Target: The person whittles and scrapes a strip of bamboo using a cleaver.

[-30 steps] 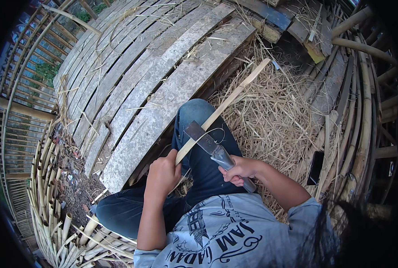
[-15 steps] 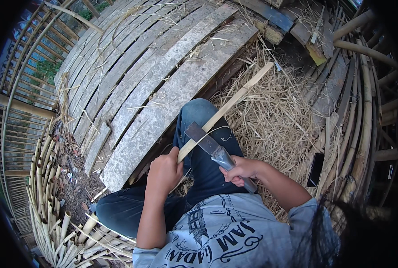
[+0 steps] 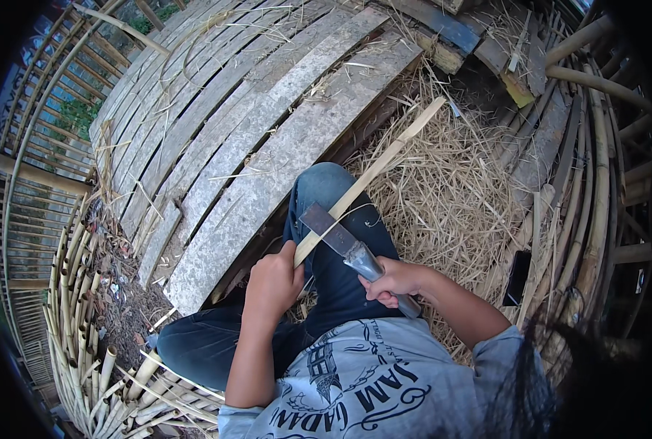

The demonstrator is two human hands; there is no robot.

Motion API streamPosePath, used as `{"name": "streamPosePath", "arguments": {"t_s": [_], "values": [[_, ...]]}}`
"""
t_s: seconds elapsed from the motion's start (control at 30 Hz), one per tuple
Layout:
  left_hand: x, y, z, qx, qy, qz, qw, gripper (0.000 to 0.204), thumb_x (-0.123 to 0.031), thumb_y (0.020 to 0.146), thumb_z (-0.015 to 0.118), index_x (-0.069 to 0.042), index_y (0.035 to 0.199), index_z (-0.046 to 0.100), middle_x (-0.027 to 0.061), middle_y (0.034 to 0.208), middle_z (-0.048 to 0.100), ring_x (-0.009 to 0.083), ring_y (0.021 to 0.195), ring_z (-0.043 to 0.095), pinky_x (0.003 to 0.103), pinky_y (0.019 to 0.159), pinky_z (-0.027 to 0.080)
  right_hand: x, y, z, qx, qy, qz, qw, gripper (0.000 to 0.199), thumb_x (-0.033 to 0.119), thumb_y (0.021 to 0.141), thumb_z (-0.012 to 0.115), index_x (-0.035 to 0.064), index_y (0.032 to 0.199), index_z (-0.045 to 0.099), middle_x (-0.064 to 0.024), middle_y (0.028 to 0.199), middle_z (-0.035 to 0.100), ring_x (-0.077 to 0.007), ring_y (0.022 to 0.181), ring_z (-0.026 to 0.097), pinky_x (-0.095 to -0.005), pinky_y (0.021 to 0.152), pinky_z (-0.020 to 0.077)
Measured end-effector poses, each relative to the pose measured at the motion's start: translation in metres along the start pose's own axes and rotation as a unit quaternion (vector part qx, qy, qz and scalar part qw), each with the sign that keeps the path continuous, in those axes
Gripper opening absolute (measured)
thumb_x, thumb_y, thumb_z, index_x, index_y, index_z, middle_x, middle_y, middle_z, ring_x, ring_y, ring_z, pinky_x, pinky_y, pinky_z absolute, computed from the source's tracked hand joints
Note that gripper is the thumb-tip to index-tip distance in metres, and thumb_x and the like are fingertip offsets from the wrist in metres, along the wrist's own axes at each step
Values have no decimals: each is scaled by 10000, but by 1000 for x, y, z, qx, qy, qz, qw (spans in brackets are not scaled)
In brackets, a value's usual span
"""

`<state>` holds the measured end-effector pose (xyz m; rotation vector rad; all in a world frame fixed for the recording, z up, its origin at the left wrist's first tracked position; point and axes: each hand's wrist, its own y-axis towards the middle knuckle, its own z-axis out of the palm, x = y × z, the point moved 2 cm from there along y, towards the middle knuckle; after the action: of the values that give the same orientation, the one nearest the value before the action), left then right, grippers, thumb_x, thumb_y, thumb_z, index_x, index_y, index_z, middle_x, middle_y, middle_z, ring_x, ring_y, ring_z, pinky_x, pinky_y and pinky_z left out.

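My left hand [image 3: 273, 284] is closed around the near end of a long, pale bamboo strip [image 3: 387, 161]. The strip slants up to the right over my raised knee [image 3: 324, 183], its far end above the shavings. In my right hand [image 3: 395, 281] is a knife [image 3: 330, 229] with a short, broad dark blade and a thick silvery tube handle. Its blade lies across the strip, just beyond my left hand. From near the blade, a thin curled sliver [image 3: 365, 208] arcs to the right. The blade's edge against the strip is too small to make out.
A weathered slatted wooden platform [image 3: 223, 197] spreads ahead and left. Bamboo shavings [image 3: 450, 190] heap up right of my knee. A dark phone-like slab [image 3: 516, 278] rests among bamboo poles [image 3: 597, 197] at right. Cut bamboo stems [image 3: 73, 293] stand at lower left, beside a bamboo fence [image 3: 44, 139].
The knife blade has shifted slightly to the left. My left hand and the strip's near end have edged right, while the strip's far end has moved slightly up and left. The sliver's curl has changed shape.
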<state>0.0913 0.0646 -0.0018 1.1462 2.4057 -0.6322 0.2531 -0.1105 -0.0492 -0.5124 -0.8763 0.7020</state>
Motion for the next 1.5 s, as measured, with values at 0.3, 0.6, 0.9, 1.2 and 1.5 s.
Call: {"name": "streamPosePath", "arguments": {"t_s": [0.3, 0.6, 0.9, 1.2, 1.5], "values": [[0, -5, -1, 16, -38, 5, 999, 290, -246, 874, 654, -9, 974, 520, 202, 666, 616, 355, 625, 634, 449, 584, 473, -7, -3, 5, 57, 64, 0, 996, 178, 7, 795, 608, 66, 788, 439, -23, 529, 433, -108, 381, 445, -283, 376, 378], [39, -23, -14, 204, -403, -94, 887, 255, -271, 1015, 494, -33, 931, 534, -43, 659, 479, 35, 594, 417, 218, 523, 339, -13, -1, -3, 38, 44, -22, 998, 184, 16, 796, 629, 58, 795, 451, -28, 521, 444, -114, 377, 450, -287, 371, 361], [64, -32, -2, 231, -479, -119, 839, 378, -341, 1030, 442, -26, 922, 620, -36, 682, 558, 39, 589, 492, 210, 536, 383, -8, 1, 12, -18, -67, -48, 996, 156, 31, 789, 635, 28, 758, 482, -45, 516, 481, -119, 383, 480, -286, 370, 389], [59, -32, 18, 250, -549, -128, 787, 412, -379, 1021, 450, -10, 999, 632, 0, 706, 597, 64, 595, 534, 219, 540, 418, -27, 7, 3, 186, 171, 0, 968, 161, 6, 760, 599, 61, 746, 448, -44, 514, 455, -106, 371, 439, -293, 364, 377], [65, -31, 17, 247, -585, -130, 762, 391, -341, 1015, 480, 12, 1099, 624, 15, 758, 627, 64, 630, 562, 212, 564, 445, -17, 5, 15, 49, -28, -28, 998, 170, 20, 755, 620, 48, 746, 452, -48, 515, 471, -129, 382, 470, -293, 378, 375]]}}
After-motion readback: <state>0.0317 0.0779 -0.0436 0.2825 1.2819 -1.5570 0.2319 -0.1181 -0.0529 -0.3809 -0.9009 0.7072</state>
